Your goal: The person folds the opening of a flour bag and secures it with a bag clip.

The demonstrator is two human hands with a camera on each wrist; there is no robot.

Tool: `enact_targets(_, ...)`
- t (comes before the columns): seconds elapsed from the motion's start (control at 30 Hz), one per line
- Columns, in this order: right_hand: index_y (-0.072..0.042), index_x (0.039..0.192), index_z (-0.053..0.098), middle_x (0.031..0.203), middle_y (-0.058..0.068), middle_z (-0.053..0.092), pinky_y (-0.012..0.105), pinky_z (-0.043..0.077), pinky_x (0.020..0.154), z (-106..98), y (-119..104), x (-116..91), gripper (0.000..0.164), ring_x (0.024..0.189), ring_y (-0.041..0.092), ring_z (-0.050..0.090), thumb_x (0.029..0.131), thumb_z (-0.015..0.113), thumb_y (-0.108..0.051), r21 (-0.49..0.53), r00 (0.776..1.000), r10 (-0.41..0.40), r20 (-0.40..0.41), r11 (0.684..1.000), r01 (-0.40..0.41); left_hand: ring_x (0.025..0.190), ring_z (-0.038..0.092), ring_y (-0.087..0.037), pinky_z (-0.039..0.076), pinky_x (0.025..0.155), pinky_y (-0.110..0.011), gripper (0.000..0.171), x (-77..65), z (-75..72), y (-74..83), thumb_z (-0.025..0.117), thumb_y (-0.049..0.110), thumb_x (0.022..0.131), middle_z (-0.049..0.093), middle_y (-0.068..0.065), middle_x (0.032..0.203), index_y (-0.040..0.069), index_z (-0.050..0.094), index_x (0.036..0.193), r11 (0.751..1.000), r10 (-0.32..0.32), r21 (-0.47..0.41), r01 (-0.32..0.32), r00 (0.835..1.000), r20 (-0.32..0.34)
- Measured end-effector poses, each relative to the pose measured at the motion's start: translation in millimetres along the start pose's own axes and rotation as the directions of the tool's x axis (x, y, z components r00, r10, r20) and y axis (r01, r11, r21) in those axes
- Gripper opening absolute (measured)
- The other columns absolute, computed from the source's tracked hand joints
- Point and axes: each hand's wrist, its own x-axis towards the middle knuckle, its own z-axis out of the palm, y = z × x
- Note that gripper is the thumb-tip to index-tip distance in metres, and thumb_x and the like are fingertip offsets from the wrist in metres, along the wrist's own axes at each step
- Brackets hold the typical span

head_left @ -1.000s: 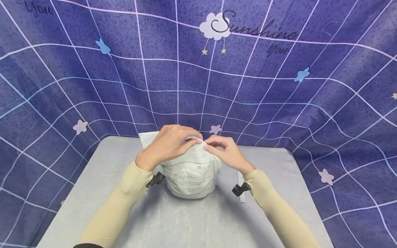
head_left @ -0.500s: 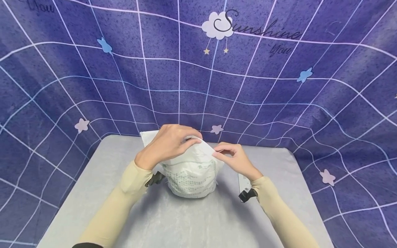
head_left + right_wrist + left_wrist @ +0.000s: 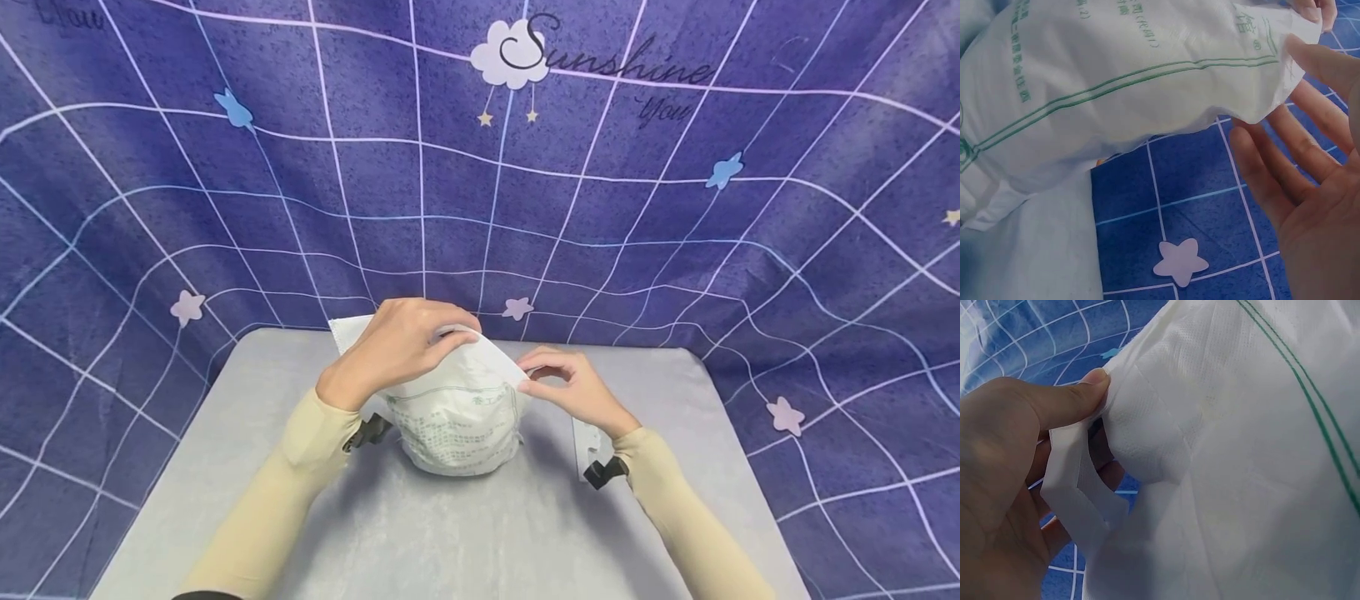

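White bag (image 3: 453,421), long axis upright, pinched edge (image 3: 495,360) uppermost

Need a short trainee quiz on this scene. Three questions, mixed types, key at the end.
1. Multiple choice: what colour is the print on the white bag?
A) red
B) green
C) orange

2. True or false: only one hand is touching the bag.

3. Fill in the blank: in the head view, the pale, partly hidden item on the table is closer to the ____ hand.

Key:
1. B, green.
2. False: the left hand and the right hand each pinch its upper edge.
3. right
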Motion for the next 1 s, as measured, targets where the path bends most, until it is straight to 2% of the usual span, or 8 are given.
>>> enact_targets(0.17,-0.003,0.113,0.081,0.110,0.009,0.077,0.037,0.061,0.095,3,0,1,0.022,0.106,0.017,0.070,0.092,0.080,0.003,0.011,1.000,0.013,-0.021,1.000,-0.012,0.081,0.074,-0.010,0.057,0.062,-0.036,0.011,-0.6,-0.6,-1.2,0.077,0.028,0.101,0.080,0.013,0.102,0.023,0.084,0.108,1.000,0.006,-0.003,-0.006,1.000,-0.009)
enact_targets(0.4,-0.005,0.106,0.083,0.099,0.011,0.077,0.030,0.060,0.089,8,1,0,0.017,0.094,0.015,0.072,0.092,0.080,0.004,-0.028,0.994,-0.001,-0.109,1.000,-0.002,0.076,0.074,-0.009,0.056,0.059,-0.033,0.011,2.9,-5.7,-4.0,0.079,0.028,0.100,0.081,0.012,0.102,0.023,0.085,0.108,0.999,0.033,0.014,-0.033,0.999,0.011)
enact_targets(0.57,-0.009,0.100,0.084,0.091,0.005,0.077,0.026,0.058,0.082,14,0,-2,0.014,0.087,0.014,0.071,0.091,0.083,0.001,-0.105,0.987,-0.061,-0.151,0.993,0.045,0.064,0.068,-0.007,0.050,0.050,-0.030,0.011,2.7,-12.3,-6.0,0.080,0.028,0.098,0.082,0.013,0.099,0.026,0.086,0.107,0.998,0.036,0.053,-0.037,0.999,0.024)
enact_targets(0.7,-0.007,0.095,0.083,0.087,0.004,0.076,0.024,0.058,0.081,20,0,-3,0.015,0.084,0.015,0.070,0.088,0.083,0.006,-0.138,0.974,-0.132,-0.181,0.985,0.108,0.062,0.067,-0.008,0.049,0.047,-0.030,0.012,-0.4,-12.9,-5.8,0.081,0.027,0.097,0.082,0.010,0.093,0.026,0.087,0.107,0.994,0.059,0.093,-0.059,0.998,0.003)
enact_targets(0.83,-0.001,0.093,0.081,0.085,0.010,0.074,0.025,0.061,0.084,27,4,-4,0.013,0.083,0.016,0.069,0.086,0.081,0.011,-0.124,0.958,-0.184,-0.220,0.979,0.159,0.068,0.073,-0.013,0.056,0.052,-0.032,0.013,-5.6,-9.9,-6.2,0.082,0.021,0.096,0.082,0.007,0.092,0.022,0.087,0.109,0.994,0.074,0.088,-0.072,0.997,-0.021)
enact_targets(1.0,0.000,0.094,0.080,0.087,0.010,0.074,0.025,0.061,0.085,31,7,-4,0.011,0.084,0.014,0.069,0.088,0.080,0.009,-0.110,0.952,-0.178,-0.250,0.982,0.155,0.069,0.070,-0.011,0.060,0.060,-0.034,0.014,-7.9,-11.0,-6.1,0.079,0.017,0.098,0.079,0.007,0.088,0.022,0.086,0.109,0.997,0.057,0.054,-0.057,0.998,0.007)
